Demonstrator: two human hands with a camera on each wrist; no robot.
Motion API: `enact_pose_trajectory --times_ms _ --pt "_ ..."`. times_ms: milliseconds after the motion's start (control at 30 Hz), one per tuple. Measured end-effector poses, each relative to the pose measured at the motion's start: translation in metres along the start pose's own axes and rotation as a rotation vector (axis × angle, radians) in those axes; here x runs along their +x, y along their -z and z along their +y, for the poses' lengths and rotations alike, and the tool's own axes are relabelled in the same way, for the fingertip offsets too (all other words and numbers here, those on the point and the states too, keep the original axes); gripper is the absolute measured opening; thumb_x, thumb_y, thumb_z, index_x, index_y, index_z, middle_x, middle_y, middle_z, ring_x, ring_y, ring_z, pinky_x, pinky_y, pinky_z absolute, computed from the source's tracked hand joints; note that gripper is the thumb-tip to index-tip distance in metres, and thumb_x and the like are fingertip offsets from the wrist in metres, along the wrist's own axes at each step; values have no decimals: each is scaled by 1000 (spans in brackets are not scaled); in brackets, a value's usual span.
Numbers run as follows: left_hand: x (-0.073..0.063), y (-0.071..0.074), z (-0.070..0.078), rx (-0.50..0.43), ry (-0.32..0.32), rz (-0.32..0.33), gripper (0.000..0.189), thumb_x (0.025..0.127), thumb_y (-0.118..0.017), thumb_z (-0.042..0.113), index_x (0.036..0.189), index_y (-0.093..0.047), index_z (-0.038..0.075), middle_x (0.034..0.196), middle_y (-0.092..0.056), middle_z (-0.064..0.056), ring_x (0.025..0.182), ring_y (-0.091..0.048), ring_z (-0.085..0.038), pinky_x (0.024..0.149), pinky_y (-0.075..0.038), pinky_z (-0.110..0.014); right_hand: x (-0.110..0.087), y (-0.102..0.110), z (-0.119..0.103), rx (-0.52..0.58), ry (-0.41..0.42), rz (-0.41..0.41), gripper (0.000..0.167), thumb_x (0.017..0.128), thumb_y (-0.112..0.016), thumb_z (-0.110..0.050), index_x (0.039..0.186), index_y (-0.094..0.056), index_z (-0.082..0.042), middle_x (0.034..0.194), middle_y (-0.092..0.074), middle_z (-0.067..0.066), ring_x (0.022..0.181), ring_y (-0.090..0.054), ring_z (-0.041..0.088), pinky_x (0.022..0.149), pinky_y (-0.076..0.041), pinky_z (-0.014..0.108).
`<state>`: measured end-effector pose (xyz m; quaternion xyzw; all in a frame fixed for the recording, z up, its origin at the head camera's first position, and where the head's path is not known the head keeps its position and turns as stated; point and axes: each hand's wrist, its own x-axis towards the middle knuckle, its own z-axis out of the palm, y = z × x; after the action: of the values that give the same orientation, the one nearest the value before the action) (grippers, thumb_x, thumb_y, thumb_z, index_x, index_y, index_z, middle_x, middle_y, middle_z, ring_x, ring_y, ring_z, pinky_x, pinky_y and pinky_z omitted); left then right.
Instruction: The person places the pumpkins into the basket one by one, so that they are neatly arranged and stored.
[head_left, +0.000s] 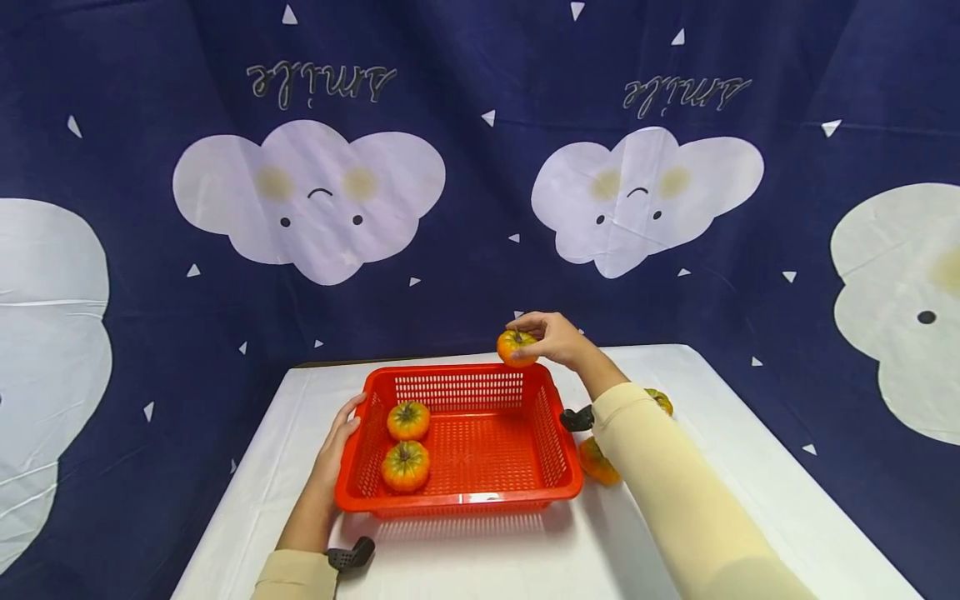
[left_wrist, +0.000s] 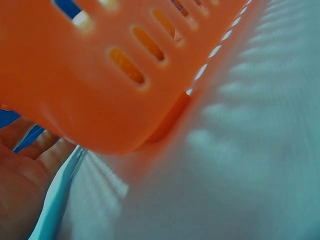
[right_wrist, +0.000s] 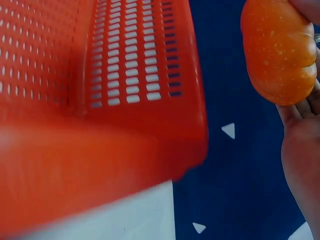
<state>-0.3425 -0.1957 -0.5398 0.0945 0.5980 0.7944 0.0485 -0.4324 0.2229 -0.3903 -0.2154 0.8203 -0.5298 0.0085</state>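
A red plastic basket (head_left: 457, 500) stands on the table with two small orange-green pumpkins, a rear one (head_left: 408, 421) and a front one (head_left: 405, 466), along its left side. My right hand (head_left: 551, 337) holds another small pumpkin (head_left: 516, 347) between thumb and fingers, above the basket's back right corner. In the right wrist view this pumpkin (right_wrist: 280, 52) shows its smooth orange side. My left hand (head_left: 337, 437) rests against the basket's left rim. The left wrist view shows its extended fingers partly hidden by the basket wall (left_wrist: 75, 100).
Right of the basket, one pumpkin (head_left: 597, 462) lies partly behind my right forearm, and another (head_left: 660, 401) shows farther back. A white cloth covers the table (head_left: 720, 417). Behind it hangs a dark blue curtain (head_left: 480, 208) with printed clouds.
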Motion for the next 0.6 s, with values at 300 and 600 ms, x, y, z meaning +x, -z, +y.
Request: enact_pose_trajectory --times_ms 300,600 --pt "2 -1 1 11 3 8 51 114 -37 31 164 -29 28 165 -33 -12 146 -37 -37 110 -44 -48 7 -26 -6 -15 6 -23 52 80 -90 -5 128 -72 1 121 -72 12 106 -68 29 95 -56 34" --pt "1 -1 1 4 -16 -3 52 114 -37 30 165 -28 25 165 -34 -14 144 -40 -36 108 -47 -44 13 -50 -11 -26 44 -95 52 79 -89 -5 129 -72 1 120 -72 11 103 -70 28 91 -58 36"
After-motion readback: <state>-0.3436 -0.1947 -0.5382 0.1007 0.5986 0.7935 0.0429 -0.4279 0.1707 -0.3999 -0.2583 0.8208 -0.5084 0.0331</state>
